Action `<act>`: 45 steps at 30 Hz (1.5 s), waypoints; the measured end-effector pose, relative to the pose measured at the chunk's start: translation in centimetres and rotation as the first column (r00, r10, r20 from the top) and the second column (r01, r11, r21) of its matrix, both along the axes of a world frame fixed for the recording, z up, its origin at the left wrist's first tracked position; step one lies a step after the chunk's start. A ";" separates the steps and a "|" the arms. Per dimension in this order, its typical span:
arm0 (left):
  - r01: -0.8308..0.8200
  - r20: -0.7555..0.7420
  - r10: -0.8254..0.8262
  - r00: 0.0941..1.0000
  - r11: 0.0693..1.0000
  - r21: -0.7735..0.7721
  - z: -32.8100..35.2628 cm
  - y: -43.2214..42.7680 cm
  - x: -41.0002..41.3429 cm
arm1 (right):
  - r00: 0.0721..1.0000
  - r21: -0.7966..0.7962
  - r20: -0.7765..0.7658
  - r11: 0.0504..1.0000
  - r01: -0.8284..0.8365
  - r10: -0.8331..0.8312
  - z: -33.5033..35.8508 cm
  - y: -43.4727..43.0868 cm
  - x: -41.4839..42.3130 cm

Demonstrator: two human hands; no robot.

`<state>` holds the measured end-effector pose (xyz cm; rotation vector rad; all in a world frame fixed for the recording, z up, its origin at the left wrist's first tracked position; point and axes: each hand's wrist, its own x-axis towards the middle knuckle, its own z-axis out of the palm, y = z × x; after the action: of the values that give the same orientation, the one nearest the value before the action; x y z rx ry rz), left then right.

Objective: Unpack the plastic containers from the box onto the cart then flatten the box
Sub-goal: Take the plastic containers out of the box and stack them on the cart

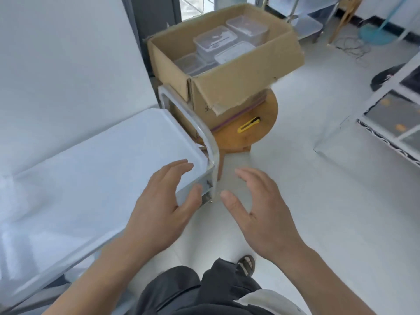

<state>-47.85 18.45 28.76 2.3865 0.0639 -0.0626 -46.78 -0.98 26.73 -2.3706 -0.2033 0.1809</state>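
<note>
The person stands at the end of the cart (91,169), with both arms held out in front. The left hand (159,208) is over the near corner of the cart's steel top, with fingers straight and a little spread, and it holds nothing. I cannot tell if its thumb touches the cart's edge. The right hand (263,214) is beside it, over the white floor, and is also flat with relaxed fingers and nothing in it. The two hands are apart from each other, palms down.

The cardboard box (238,87) is farther ahead, just behind the curved handle (200,126) of the cart. It stands on a round wooden stool (266,112) with its flaps open. The plastic containers (213,40) are inside the box: clear ones with lids, some stacked on others. A yellow utility knife (248,125) lies on the stool, just beside the bottom of the box. On the right there is a metal shelf rack (386,114).
</note>
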 end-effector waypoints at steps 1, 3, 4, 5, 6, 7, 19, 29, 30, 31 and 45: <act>0.014 0.005 -0.014 1.000 1.000 0.005 0.1 -1.7 0.9 | 1.000 -0.003 0.008 1.000 0.021 -0.021 0.1 -1.7 0.6; 0.030 0.017 -0.030 0.999 1.000 0.000 0.5 -4.7 2.4 | 0.999 -0.006 0.012 0.999 0.047 -0.047 0.3 -4.6 1.6; 0.031 0.020 -0.031 0.999 1.000 -0.006 0.6 -6.0 3.1 | 0.999 -0.004 0.009 0.999 0.050 -0.050 0.3 -5.9 2.0; 0.029 0.021 -0.029 0.999 1.000 -0.008 0.7 -7.1 3.8 | 0.999 -0.004 0.004 0.999 0.050 -0.050 0.4 -7.1 2.5; 0.031 0.020 -0.031 0.999 1.000 -0.007 0.7 -8.1 4.5 | 0.999 -0.006 0.000 0.999 0.054 -0.054 0.4 -8.0 3.1; 0.034 0.015 -0.034 0.999 0.999 -0.006 0.8 -9.0 5.2 | 0.998 -0.005 -0.003 0.998 0.060 -0.060 0.4 -8.9 3.8; 0.087 0.067 -0.085 0.994 0.996 -0.033 0.1 -12.4 18.2 | 0.996 -0.017 0.005 0.996 0.088 -0.087 1.1 -12.4 16.3; 0.068 0.049 -0.066 0.997 0.997 -0.041 -0.1 -11.8 29.1 | 0.998 -0.057 0.028 0.997 0.058 -0.056 1.7 -12.9 27.6; 0.050 0.040 -0.049 0.998 0.998 -0.037 -0.2 -11.8 30.0 | 0.999 -0.056 0.023 0.997 0.047 -0.045 1.6 -13.2 28.7; 0.030 0.028 -0.029 0.999 0.999 -0.037 -0.2 -12.0 30.8 | 0.999 -0.057 0.018 0.998 0.035 -0.034 1.6 -13.4 29.8; -0.366 -0.010 0.366 0.931 0.931 0.015 0.5 -19.2 41.5 | 0.939 0.021 0.015 0.939 -0.344 0.344 0.6 -17.3 47.8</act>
<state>-6.38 -0.79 29.28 2.3474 0.5154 0.0994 1.02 -18.32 27.33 -2.2966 -0.6235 0.3296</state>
